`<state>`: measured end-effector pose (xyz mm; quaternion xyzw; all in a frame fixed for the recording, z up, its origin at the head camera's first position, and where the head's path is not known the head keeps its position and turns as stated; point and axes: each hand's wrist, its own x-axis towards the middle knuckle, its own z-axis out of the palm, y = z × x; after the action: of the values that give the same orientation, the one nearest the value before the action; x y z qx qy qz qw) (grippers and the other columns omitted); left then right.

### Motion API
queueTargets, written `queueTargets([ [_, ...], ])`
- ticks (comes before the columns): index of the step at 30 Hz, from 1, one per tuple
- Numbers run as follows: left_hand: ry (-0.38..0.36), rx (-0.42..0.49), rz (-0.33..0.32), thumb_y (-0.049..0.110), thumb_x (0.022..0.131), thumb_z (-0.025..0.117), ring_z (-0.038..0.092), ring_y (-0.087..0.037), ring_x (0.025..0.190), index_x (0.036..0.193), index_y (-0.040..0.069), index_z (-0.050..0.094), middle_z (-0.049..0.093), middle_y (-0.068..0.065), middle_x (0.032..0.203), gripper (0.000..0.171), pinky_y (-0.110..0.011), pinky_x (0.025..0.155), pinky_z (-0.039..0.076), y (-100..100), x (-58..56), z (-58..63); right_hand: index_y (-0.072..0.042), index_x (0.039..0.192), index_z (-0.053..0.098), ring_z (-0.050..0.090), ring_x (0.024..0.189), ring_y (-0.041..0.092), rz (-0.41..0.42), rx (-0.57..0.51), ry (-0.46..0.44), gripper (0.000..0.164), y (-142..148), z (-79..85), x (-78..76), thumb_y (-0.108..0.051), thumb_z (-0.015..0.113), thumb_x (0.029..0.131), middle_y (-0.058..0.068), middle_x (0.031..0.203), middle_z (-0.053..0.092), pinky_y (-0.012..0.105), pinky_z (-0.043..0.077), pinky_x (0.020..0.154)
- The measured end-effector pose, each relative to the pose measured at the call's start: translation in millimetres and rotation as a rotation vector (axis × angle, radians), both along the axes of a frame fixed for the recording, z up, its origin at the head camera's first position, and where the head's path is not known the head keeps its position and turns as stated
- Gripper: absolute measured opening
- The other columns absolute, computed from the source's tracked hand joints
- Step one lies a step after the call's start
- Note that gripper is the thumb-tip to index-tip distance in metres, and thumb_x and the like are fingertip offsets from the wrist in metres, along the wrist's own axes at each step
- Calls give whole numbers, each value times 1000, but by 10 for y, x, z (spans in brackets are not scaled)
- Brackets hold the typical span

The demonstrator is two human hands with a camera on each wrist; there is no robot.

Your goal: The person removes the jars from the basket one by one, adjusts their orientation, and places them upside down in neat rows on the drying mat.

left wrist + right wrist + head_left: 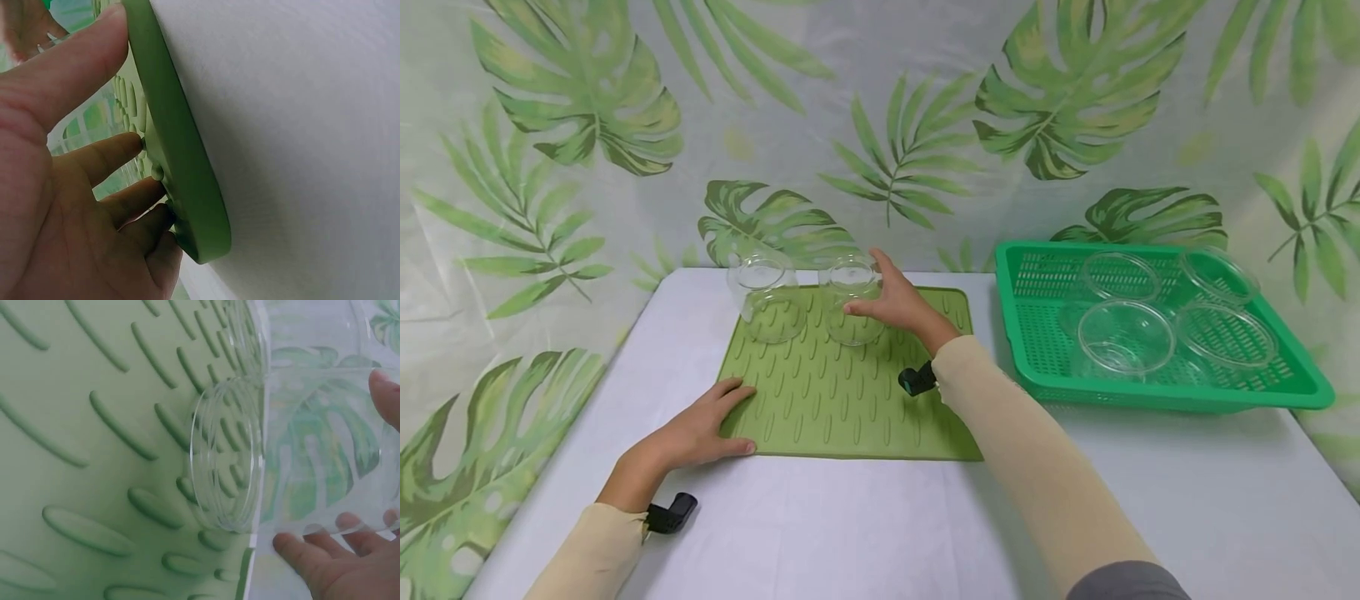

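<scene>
Two clear cups, the left one (767, 300) and the right one (848, 312), stand upside down side by side at the back of a green ridged mat (842, 400). My right hand (895, 296) holds the right cup, thumb on one side and fingers on the other. In the right wrist view, the rim of this clear cup (222, 456) is on the mat, and several fingertips of the right hand (350, 562) lie along its wall. My left hand (703, 425) rests on the mat's front left corner, fingers spread, touching its edge (181, 144).
To the right stands a green plastic basket (1150, 393) with slotted walls, holding several clear cups (1126, 337) with their mouths up. A white cloth (850, 525) covers the table. A leaf-patterned curtain (925, 108) hangs right behind the table.
</scene>
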<state>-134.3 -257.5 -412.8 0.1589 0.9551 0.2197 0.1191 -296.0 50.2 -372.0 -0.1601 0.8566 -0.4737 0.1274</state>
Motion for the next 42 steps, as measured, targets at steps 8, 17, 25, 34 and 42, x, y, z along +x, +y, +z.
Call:
queueTargets([
  [8,-7,7,9,36,83,79,31,-54,142,148,0,41,30,-29,155,83,-65,109,36,-8,6,-19,-31,160,1,24,152,37,-20,-5,7,109,-61,-28,-16,-39,78,84,7,168,12,57,35,117],
  [17,-3,4,18,33,83,79,31,-53,142,148,0,41,30,-29,155,82,-65,109,36,-5,11,-6,-33,160,2,25,152,36,-34,-14,8,109,-69,-54,-50,-43,78,83,5,169,11,57,35,117],
  [25,3,8,10,34,83,79,32,-53,142,148,0,41,30,-29,155,82,-65,109,36,-1,-1,-14,-28,161,2,26,151,38,-36,-29,46,106,-74,-67,-38,-37,78,86,8,169,11,57,36,117],
  [34,-1,3,14,34,83,79,32,-53,142,148,1,41,30,-28,156,83,-65,110,36,11,-10,-37,-23,161,-4,20,154,35,-31,5,64,117,-58,-70,-61,-40,80,82,10,169,7,55,29,121],
  [42,-3,2,17,34,83,79,31,-53,142,148,0,41,30,-28,155,83,-65,110,36,10,-5,-25,-20,161,-6,11,157,30,-15,118,132,117,70,207,5,-48,77,83,10,169,8,56,25,123],
])
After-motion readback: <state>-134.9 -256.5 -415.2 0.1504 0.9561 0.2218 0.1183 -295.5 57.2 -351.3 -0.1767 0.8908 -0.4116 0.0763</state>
